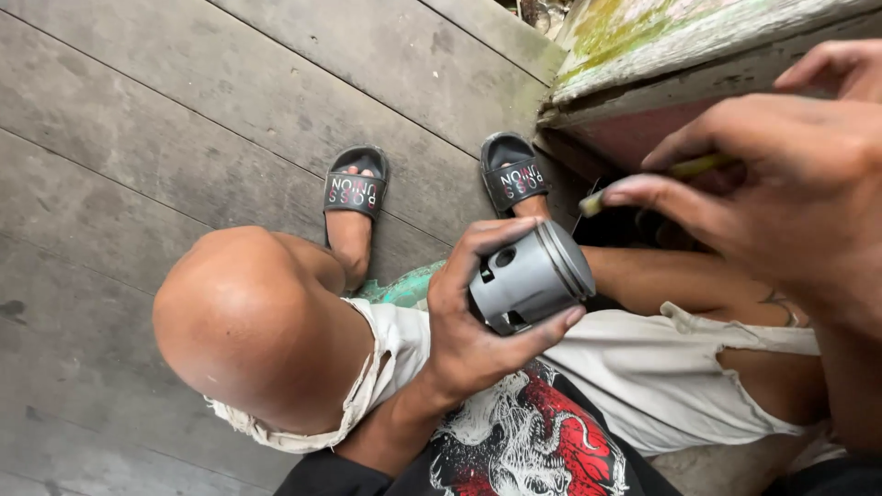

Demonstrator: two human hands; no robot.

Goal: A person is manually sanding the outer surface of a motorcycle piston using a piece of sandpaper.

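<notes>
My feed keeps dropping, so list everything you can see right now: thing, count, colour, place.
piston: 1, grey metal, in left hand, above the lap
stick: 1, yellowish, thin, pinched in right hand, upper right
floor: 1, grey wooden planks, left and top
ledge: 1, weathered, green-stained, top right
sandals: 2, black, on the feet, centre
shorts: 1, white, torn, on the legs
shirt: 1, black with red and white print, bottom
knee: 1, bare, left of centre
left hand: gripping piston
right hand: holding stick

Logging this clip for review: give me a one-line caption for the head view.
Seated person's left hand grips a grey metal piston above the lap while the right hand pinches a thin yellowish stick.
</notes>
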